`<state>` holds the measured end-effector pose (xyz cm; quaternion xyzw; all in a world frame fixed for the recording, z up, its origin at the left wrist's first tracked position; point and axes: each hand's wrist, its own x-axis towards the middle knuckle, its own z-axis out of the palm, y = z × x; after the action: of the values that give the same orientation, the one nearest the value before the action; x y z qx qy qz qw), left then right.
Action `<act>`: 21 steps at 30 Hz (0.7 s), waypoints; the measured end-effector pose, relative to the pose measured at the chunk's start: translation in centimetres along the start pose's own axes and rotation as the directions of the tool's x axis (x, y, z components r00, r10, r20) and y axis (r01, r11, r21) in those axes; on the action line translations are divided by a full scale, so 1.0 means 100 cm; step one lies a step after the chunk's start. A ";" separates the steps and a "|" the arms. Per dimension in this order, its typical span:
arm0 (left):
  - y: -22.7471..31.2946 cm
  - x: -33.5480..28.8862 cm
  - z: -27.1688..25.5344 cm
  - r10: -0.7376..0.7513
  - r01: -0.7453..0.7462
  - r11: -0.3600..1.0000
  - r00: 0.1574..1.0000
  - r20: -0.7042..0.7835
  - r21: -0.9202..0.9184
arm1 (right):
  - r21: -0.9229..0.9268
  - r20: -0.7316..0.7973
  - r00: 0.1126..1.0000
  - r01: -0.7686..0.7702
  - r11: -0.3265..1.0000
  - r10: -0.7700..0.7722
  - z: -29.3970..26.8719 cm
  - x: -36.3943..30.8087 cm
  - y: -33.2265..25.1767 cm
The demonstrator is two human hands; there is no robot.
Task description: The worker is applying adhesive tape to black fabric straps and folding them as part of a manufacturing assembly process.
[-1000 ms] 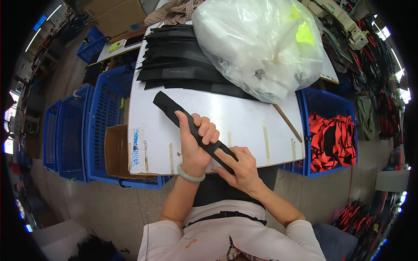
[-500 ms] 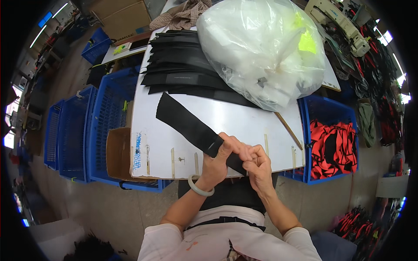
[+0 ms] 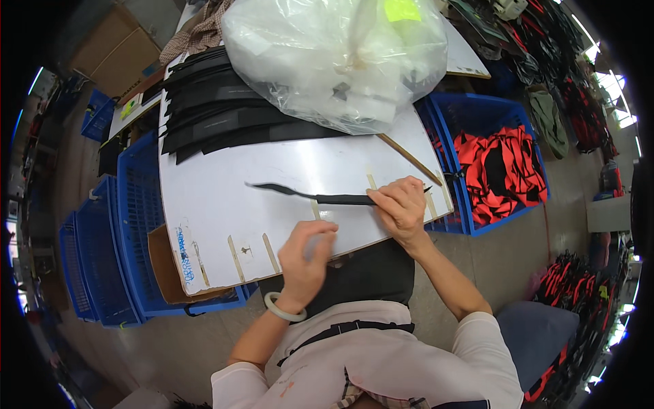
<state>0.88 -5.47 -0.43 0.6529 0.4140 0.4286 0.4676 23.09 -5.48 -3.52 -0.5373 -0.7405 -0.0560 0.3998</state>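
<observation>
A black fabric strip (image 3: 344,200) is held edge-on over the white table, its far end reaching left and bending slightly. My right hand (image 3: 403,208) pinches it at its right end, and a dark tip shows beyond the fingers. Below and left of the strip, my left hand (image 3: 306,262) is apart from it, with bent fingers and a gap between them and the thumb; it is a little blurred. A pale bangle (image 3: 285,308) circles my left wrist. Similar black strips (image 3: 225,119) lie stacked and overlapping on the table's far left side.
On the white table (image 3: 225,198) rests a big clear plastic bag (image 3: 334,68) with white and neon-yellow contents. A wooden stick (image 3: 410,158) lies beside it. To the right stands a blue crate (image 3: 470,109) of red and black pieces; several blue crates (image 3: 136,198) line the left side.
My left hand has let go of the black strip and dropped away from it. My right hand has carried the strip up and right, turning it edge-on. The view has shifted rightward.
</observation>
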 end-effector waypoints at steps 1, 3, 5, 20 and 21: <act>-0.002 0.003 0.009 0.336 -0.338 0.928 0.941 0.043 0.155 | -0.052 0.061 0.996 0.060 0.997 -0.057 0.003 -0.007 0.004; -0.004 0.011 0.019 0.326 -0.420 0.833 0.899 0.294 0.361 | -0.057 0.135 0.989 0.068 0.996 -0.060 -0.002 -0.015 0.002; -0.018 0.007 0.025 0.225 -0.405 0.788 0.890 0.396 0.464 | -0.069 0.333 0.942 0.063 0.996 -0.037 -0.009 -0.031 0.003; -0.025 -0.015 0.053 0.046 -0.441 0.604 0.851 0.524 0.664 | -0.135 0.306 0.942 -0.100 0.986 0.137 -0.049 -0.085 0.027; -0.024 -0.016 0.054 0.045 -0.444 0.604 0.848 0.528 0.662 | -0.131 0.293 0.947 -0.097 0.987 0.132 -0.049 -0.086 0.028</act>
<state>5.21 -7.79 -4.07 0.9212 0.3354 0.1072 0.1655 28.89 -13.31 -6.82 -0.6038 -0.7558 0.0073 0.2534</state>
